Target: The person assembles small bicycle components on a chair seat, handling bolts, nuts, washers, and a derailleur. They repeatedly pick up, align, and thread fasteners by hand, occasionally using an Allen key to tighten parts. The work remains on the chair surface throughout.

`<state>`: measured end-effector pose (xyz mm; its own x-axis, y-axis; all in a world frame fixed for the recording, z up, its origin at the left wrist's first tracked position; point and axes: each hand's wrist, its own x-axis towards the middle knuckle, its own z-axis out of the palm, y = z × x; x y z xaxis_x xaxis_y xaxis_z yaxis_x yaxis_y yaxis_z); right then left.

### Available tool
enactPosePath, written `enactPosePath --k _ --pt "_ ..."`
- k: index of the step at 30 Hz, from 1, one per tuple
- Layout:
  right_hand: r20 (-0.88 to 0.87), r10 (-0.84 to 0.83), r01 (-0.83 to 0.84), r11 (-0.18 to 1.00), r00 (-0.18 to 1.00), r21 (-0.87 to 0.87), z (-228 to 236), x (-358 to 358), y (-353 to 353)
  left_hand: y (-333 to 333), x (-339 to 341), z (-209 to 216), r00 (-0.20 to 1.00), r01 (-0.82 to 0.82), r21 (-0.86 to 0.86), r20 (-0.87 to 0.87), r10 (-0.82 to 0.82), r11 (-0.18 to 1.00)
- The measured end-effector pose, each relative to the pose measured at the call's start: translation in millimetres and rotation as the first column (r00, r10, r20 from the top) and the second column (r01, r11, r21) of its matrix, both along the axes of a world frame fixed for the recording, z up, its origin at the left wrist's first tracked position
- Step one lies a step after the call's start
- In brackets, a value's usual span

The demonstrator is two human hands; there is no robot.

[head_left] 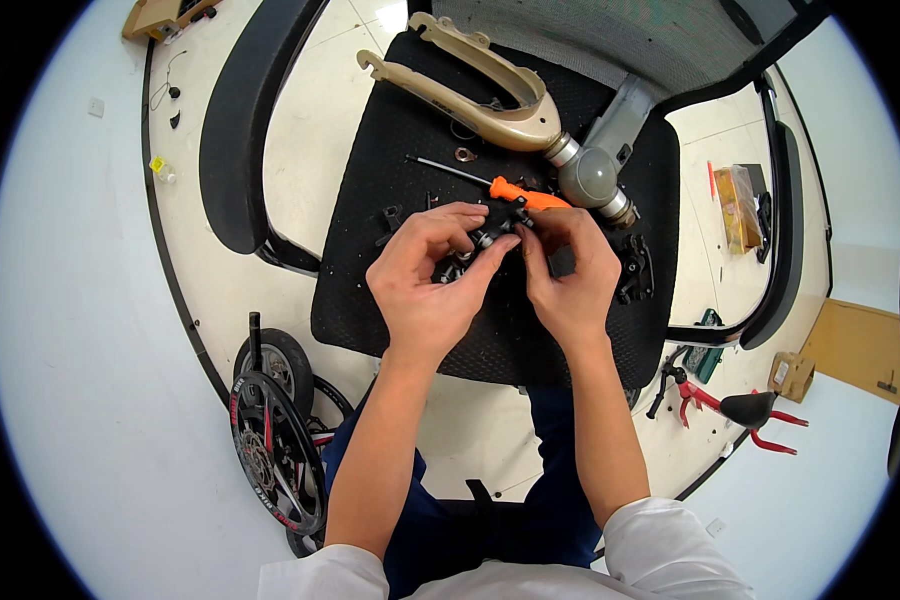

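Your left hand [420, 275] is closed, thumb and fingers pinching a small black assembly [500, 228] with bright metal parts. Your right hand [575, 265] meets it from the other side, thumb and fingertips closed on its end. The assembly is held just above the middle of the black chair seat [510, 345]; its finer details are hidden by your fingers.

Just beyond your hands lies a screwdriver with an orange handle [518, 192], in neither hand. A small metal piece [465, 154] lies near its shaft, and a black mechanical part [635, 270] sits just right of your right hand.

Progress, as judged: handling of the assembly is under way and not finished. The beige fork [490, 118] lies loose at the back of the seat, its grey head section [588, 177] attached; nothing in your hands is joined to it. The separate parts are unattended.

Further out, wheels [275, 450] stand at floor left; a red frame [705, 398] lies at floor right.
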<state>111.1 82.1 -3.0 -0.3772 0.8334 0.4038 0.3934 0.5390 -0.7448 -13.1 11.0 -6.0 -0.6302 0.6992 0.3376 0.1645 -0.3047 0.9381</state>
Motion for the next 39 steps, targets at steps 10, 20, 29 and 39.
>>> enactPosePath --k 10,20,29,39 --pt "-0.028 0.012 -0.015 0.995 1.0 -0.094 3.1 1.8 2.9 0.3 -1.0 0.7 0.994 -0.021 -0.039 0.105 0.025 0.999" --pt "-0.023 0.04 -0.038 0.996 0.999 0.082 -2.6 -2.2 2.6 -0.2 -0.8 -1.1 0.998 -0.011 -0.034 0.058 0.013 0.999" --pt "-0.017 0.012 -0.016 0.973 1.0 -0.231 -2.6 -0.2 1.8 0.0 -1.9 -2.6 1.0 -0.008 -0.002 0.01 0.008 1.0" --pt "-0.162 -0.057 -0.016 0.907 0.985 -0.42 -2.7 -1.0 2.7 1.2 -3.5 -3.0 0.999 -0.018 0.004 0.034 0.018 1.0"
